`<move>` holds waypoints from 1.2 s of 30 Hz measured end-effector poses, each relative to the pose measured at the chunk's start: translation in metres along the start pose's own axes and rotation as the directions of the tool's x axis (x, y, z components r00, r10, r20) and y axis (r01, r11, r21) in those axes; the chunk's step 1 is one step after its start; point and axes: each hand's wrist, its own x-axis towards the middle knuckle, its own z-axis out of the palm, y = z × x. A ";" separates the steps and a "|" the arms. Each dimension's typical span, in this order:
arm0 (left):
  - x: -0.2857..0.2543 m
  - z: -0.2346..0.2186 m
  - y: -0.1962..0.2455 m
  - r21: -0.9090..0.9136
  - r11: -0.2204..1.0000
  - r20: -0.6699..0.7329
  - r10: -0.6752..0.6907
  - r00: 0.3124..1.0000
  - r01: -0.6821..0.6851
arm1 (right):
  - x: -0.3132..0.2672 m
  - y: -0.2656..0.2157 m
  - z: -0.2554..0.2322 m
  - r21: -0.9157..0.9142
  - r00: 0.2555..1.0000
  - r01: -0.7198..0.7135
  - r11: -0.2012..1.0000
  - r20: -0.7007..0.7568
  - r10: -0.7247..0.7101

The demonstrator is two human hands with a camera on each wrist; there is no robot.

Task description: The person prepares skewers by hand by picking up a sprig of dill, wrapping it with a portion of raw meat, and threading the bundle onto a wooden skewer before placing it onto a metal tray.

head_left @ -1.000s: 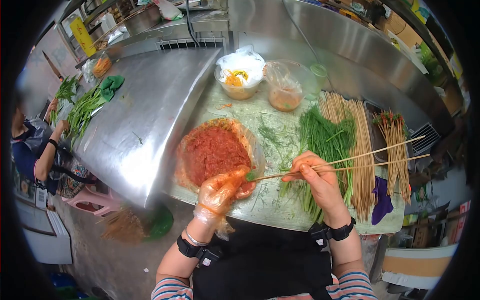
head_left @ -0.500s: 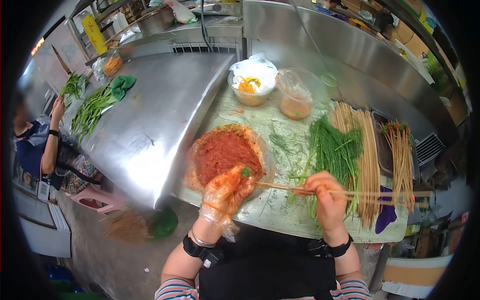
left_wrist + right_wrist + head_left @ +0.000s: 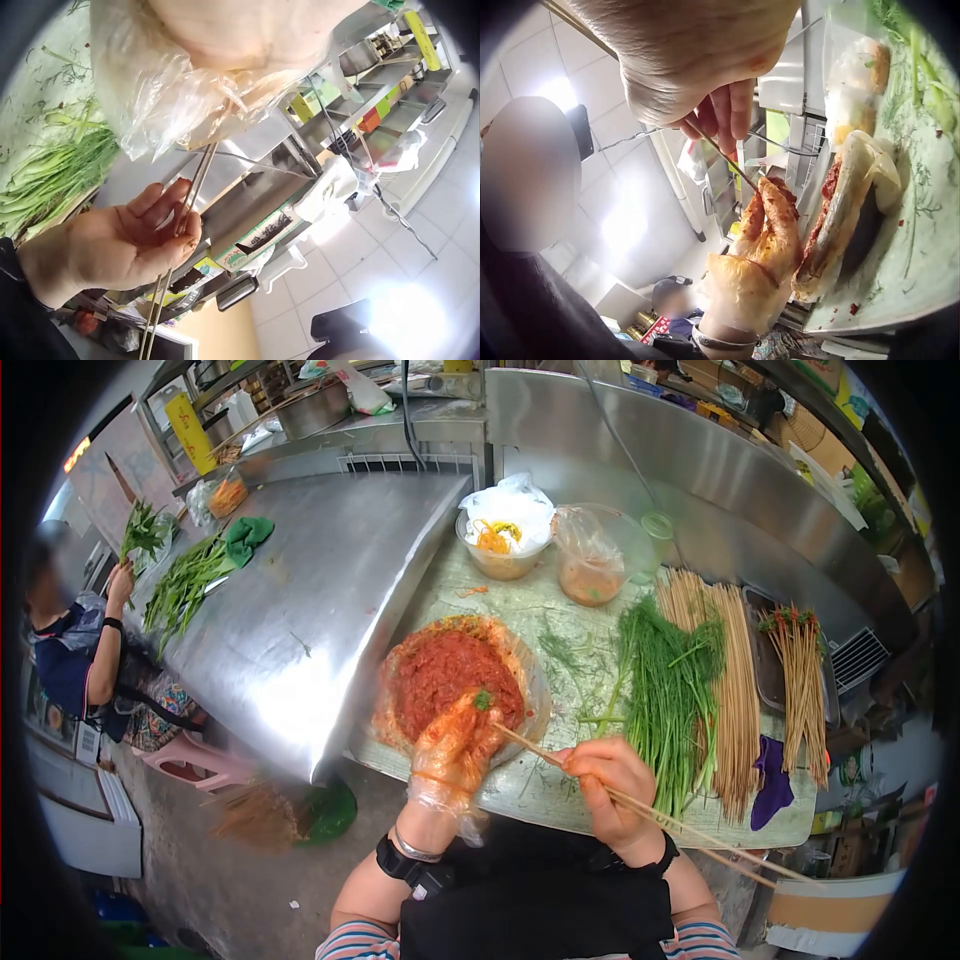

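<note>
My left hand (image 3: 448, 752), in a clear plastic glove smeared red, is at the near side of a bowl of red minced meat (image 3: 450, 665). Its fingers and thumb pinch the tips of two thin wooden skewers (image 3: 530, 744), with a bit of green herb (image 3: 483, 700) showing on the fingers. My bare right hand (image 3: 620, 790) grips the skewers farther along, and their free ends slope down to the right. In the right wrist view, reddish meat shows on the gloved fingers (image 3: 769, 217) where the skewer meets them. The glove hides the skewer tips.
Dill (image 3: 665, 695), loose skewers (image 3: 735, 690) and a purple cloth (image 3: 771, 785) lie to the right. Red-tipped skewers (image 3: 803, 690) rest by a metal tray. Two plastic tubs stand behind. Across a steel table (image 3: 330, 560), another person (image 3: 80, 660) holds leafy greens.
My right hand has come lower and nearer my body, tilting the skewers from nearly level to sloping down rightward. My left hand stays pinched at their tips. The other person has raised the greens.
</note>
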 end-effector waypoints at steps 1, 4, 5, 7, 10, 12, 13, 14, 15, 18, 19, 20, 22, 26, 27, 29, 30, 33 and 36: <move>0.000 0.000 0.000 -0.005 1.000 0.007 0.001 1.000 -0.001 | -0.001 0.000 0.003 0.000 1.000 0.025 1.000 -0.004 -0.025; 0.000 0.004 0.001 0.014 1.000 -0.023 -0.002 1.000 0.002 | -0.002 0.005 0.008 0.014 0.997 0.071 0.997 -0.005 -0.071; 0.000 0.004 0.001 0.025 1.000 -0.036 0.007 0.999 -0.007 | -0.002 0.006 0.009 0.023 0.997 0.081 0.996 -0.005 -0.081; 0.000 0.005 -0.001 0.048 0.999 -0.063 0.024 0.998 -0.021 | 0.005 0.005 0.011 -0.046 0.991 0.125 0.991 0.045 -0.123; 0.004 0.002 -0.002 0.063 0.993 -0.040 0.104 0.994 -0.101 | 0.009 -0.002 0.014 -0.133 0.983 0.173 0.976 0.087 -0.163; 0.004 0.005 -0.002 0.120 0.982 -0.037 0.151 0.988 -0.145 | 0.012 -0.003 0.019 -0.158 0.979 0.192 0.969 0.095 -0.178; 0.004 0.006 -0.002 0.148 0.975 -0.033 0.173 0.984 -0.167 | 0.012 -0.001 0.021 -0.159 0.979 0.196 0.968 0.093 -0.183; 0.004 0.006 -0.003 0.156 0.971 -0.031 0.188 0.982 -0.181 | 0.013 0.000 0.022 -0.161 0.978 0.201 0.966 0.091 -0.188; 0.004 0.006 -0.004 0.165 0.967 -0.028 0.203 0.979 -0.196 | 0.014 0.000 0.024 -0.178 0.975 0.213 0.961 0.095 -0.199; 0.006 0.004 -0.006 0.207 0.945 -0.010 0.262 0.965 -0.254 | 0.016 0.001 0.030 -0.221 0.968 0.245 0.944 0.100 -0.228; 0.006 0.004 -0.007 0.222 0.935 -0.002 0.283 0.959 -0.276 | 0.016 0.002 0.032 -0.234 0.966 0.257 0.938 0.099 -0.240; 0.007 0.005 -0.007 0.243 0.924 0.008 0.303 0.953 -0.296 | 0.016 0.003 0.033 -0.246 0.963 0.269 0.931 0.099 -0.252; 0.008 0.007 -0.006 0.284 0.898 0.030 0.341 0.939 -0.336 | 0.016 0.004 0.035 -0.289 0.959 0.283 0.914 0.093 -0.267; 0.012 -0.001 -0.008 0.288 0.902 0.093 0.308 0.947 -0.322 | 0.022 0.009 0.043 -0.329 0.957 0.291 0.899 0.087 -0.277; 0.015 -0.009 -0.013 0.356 0.867 0.087 0.340 0.937 -0.348 | 0.024 0.014 0.047 -0.332 0.956 0.291 0.897 0.067 -0.286; 0.023 -0.022 -0.020 0.477 0.788 0.097 0.392 0.915 -0.388 | 0.026 0.027 0.054 -0.358 0.952 0.292 0.887 0.024 -0.304; 0.024 -0.023 -0.017 0.453 0.789 0.158 0.386 0.909 -0.414 | 0.027 0.027 0.056 -0.343 0.947 0.306 0.888 0.014 -0.322; 0.033 -0.019 -0.009 0.364 0.788 0.281 0.414 0.866 -0.496 | 0.022 0.021 0.043 -0.082 0.992 0.115 0.990 -0.038 -0.118; 0.054 -0.027 0.018 0.517 0.652 0.184 0.547 0.817 -0.554 | 0.003 0.001 -0.003 0.371 0.942 -0.329 0.868 0.065 0.329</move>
